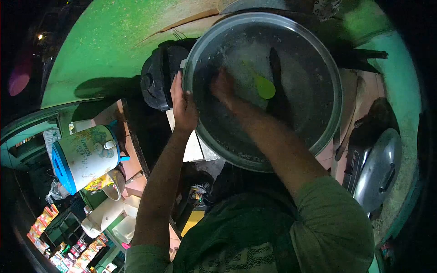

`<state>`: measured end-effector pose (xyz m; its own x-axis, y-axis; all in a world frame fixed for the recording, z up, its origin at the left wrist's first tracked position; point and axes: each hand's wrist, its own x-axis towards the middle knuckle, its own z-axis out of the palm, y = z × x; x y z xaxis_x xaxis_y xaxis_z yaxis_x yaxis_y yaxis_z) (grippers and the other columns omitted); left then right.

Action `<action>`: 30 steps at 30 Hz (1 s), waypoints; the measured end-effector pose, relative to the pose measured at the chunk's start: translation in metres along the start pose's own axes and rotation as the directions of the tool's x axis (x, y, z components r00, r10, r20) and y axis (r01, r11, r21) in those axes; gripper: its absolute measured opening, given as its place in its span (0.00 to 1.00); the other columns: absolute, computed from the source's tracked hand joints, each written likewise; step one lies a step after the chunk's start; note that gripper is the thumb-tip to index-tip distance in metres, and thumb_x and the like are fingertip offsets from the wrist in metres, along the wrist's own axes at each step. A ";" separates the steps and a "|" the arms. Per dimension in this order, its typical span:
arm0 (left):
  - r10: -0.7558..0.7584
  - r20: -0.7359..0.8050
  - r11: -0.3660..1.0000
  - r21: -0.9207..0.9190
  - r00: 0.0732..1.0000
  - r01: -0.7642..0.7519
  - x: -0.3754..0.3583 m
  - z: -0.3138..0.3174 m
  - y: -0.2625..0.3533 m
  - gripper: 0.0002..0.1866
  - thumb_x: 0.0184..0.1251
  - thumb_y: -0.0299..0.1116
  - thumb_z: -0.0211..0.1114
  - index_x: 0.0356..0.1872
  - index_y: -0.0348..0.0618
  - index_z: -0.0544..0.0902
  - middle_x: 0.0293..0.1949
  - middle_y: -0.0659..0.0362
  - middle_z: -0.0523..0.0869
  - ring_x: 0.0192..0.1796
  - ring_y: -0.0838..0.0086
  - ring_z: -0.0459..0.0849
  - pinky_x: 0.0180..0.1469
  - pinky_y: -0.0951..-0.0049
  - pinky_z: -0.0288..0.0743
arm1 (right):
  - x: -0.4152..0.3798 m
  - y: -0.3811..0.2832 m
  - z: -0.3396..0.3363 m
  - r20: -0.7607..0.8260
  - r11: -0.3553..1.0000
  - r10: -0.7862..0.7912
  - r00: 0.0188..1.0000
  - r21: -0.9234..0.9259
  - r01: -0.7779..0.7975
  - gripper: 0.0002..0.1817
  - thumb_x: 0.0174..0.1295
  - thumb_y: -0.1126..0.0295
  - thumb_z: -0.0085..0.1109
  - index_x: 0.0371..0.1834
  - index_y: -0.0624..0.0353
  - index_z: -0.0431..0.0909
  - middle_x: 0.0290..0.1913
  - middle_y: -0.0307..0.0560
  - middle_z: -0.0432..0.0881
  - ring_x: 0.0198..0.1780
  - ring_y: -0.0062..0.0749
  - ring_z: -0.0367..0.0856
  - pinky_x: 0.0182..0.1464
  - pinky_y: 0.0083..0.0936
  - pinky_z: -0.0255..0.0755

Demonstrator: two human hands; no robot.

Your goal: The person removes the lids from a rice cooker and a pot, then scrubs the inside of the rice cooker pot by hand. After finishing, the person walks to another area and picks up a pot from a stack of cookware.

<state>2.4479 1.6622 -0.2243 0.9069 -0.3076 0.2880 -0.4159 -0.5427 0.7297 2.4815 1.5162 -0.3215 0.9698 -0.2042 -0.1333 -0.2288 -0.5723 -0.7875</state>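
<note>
A large round metal basin (339,98) is in front of me, with cloudy liquid or residue over its inside. My left hand (184,104) rests against the basin's left rim, its fingers stretched upward along the outside. Inside the basin, on the left, my right hand (222,85) reaches down with its fingers bent; they are dark and blurred, and anything in them is hidden. A lime-green spoon or scoop (265,88) lies in the basin just right of my right hand.
A black appliance (157,79) stands left of the basin. Further left are a white and blue drinks jug (86,157) and a white container (124,227). To the right, a metal lid (378,170) lies over a stove (357,170). A green wall (118,45) rises behind.
</note>
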 end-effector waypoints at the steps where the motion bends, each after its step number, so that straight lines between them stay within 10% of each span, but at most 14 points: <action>1: 0.032 -0.007 0.999 0.003 0.999 -0.032 0.000 0.001 -0.003 0.26 0.81 0.34 0.40 0.73 0.32 0.55 0.73 0.41 0.58 0.75 0.48 0.56 0.75 0.56 0.48 | -0.003 -0.013 0.010 -0.046 0.954 0.164 0.985 0.262 -0.146 0.21 0.66 0.66 0.50 0.58 0.67 0.68 0.47 0.70 0.78 0.50 0.66 0.78 0.55 0.49 0.70; 6: 0.019 -0.051 0.991 -0.128 0.999 -0.026 -0.004 0.006 -0.011 0.24 0.80 0.29 0.41 0.72 0.30 0.57 0.72 0.43 0.60 0.74 0.55 0.59 0.75 0.60 0.51 | -0.076 -0.046 -0.018 0.325 0.918 0.039 0.945 0.362 -0.163 0.14 0.69 0.65 0.43 0.47 0.67 0.69 0.46 0.75 0.76 0.50 0.68 0.77 0.51 0.53 0.68; 10: -0.037 -0.004 0.987 -0.154 0.999 0.036 -0.005 0.004 -0.006 0.25 0.79 0.28 0.40 0.73 0.31 0.55 0.72 0.44 0.59 0.74 0.55 0.58 0.75 0.60 0.51 | -0.164 -0.008 -0.111 0.744 0.986 -0.163 0.648 0.107 0.125 0.18 0.68 0.66 0.46 0.53 0.68 0.73 0.42 0.64 0.81 0.42 0.56 0.83 0.47 0.48 0.75; 12: -0.072 0.022 0.965 -0.253 0.997 0.075 -0.006 0.005 -0.011 0.25 0.79 0.27 0.39 0.73 0.31 0.55 0.72 0.44 0.58 0.75 0.56 0.58 0.75 0.60 0.50 | -0.168 0.075 -0.133 0.961 0.817 -0.124 0.248 -0.043 0.575 0.19 0.68 0.66 0.46 0.52 0.67 0.79 0.46 0.65 0.81 0.46 0.57 0.83 0.51 0.46 0.76; 16: -0.021 0.004 0.984 -0.180 1.000 0.021 -0.005 0.004 -0.011 0.25 0.80 0.29 0.39 0.74 0.32 0.52 0.72 0.45 0.59 0.73 0.59 0.60 0.74 0.62 0.53 | -0.152 0.046 -0.116 0.993 0.711 0.028 0.114 -0.100 0.696 0.16 0.67 0.69 0.45 0.43 0.69 0.81 0.42 0.64 0.82 0.49 0.53 0.82 0.52 0.47 0.76; 18: 0.015 -0.002 0.995 -0.102 1.000 -0.015 -0.003 0.003 -0.008 0.26 0.80 0.30 0.39 0.75 0.33 0.51 0.72 0.46 0.59 0.73 0.60 0.62 0.73 0.62 0.55 | -0.143 0.008 -0.049 0.648 0.994 0.073 0.758 -0.108 -0.004 0.21 0.68 0.66 0.45 0.57 0.72 0.71 0.45 0.69 0.80 0.50 0.60 0.81 0.54 0.51 0.73; 21: 0.090 0.013 0.994 0.056 0.996 -0.091 -0.002 0.002 -0.010 0.26 0.81 0.31 0.39 0.75 0.33 0.50 0.72 0.47 0.59 0.72 0.62 0.64 0.72 0.63 0.57 | -0.061 -0.047 -0.006 0.225 0.880 0.046 0.973 0.451 -0.146 0.24 0.67 0.68 0.50 0.63 0.71 0.65 0.55 0.71 0.76 0.55 0.59 0.80 0.57 0.44 0.75; 24: 0.063 0.032 0.998 -0.016 0.998 -0.062 -0.006 0.000 -0.016 0.27 0.81 0.31 0.40 0.75 0.34 0.50 0.72 0.47 0.60 0.71 0.63 0.65 0.72 0.63 0.59 | -0.041 -0.031 0.024 0.328 0.970 -0.018 0.944 0.236 -0.064 0.24 0.67 0.69 0.50 0.63 0.71 0.65 0.55 0.72 0.76 0.57 0.58 0.79 0.59 0.45 0.74; 28: -0.101 0.057 0.915 -0.387 0.993 0.115 -0.008 0.007 -0.016 0.25 0.80 0.29 0.42 0.74 0.36 0.54 0.70 0.47 0.61 0.72 0.59 0.62 0.73 0.60 0.56 | -0.138 0.005 -0.084 0.866 0.965 0.160 0.473 -0.238 0.110 0.19 0.69 0.65 0.47 0.54 0.67 0.78 0.55 0.63 0.79 0.55 0.54 0.79 0.62 0.51 0.67; 30: 0.002 -0.007 0.926 -0.379 1.000 -0.004 -0.006 0.007 -0.009 0.26 0.80 0.29 0.42 0.74 0.34 0.53 0.70 0.46 0.60 0.73 0.59 0.61 0.73 0.60 0.57 | -0.147 0.063 -0.093 0.968 0.816 0.177 0.179 -0.246 0.524 0.19 0.69 0.66 0.46 0.56 0.66 0.78 0.55 0.62 0.79 0.56 0.52 0.79 0.62 0.48 0.69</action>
<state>2.4458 1.6637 -0.2370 0.9065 -0.3033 0.2938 -0.3631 -0.2050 0.9089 2.3167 1.4358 -0.2957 0.2148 0.6309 -0.7455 0.3005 -0.7690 -0.5642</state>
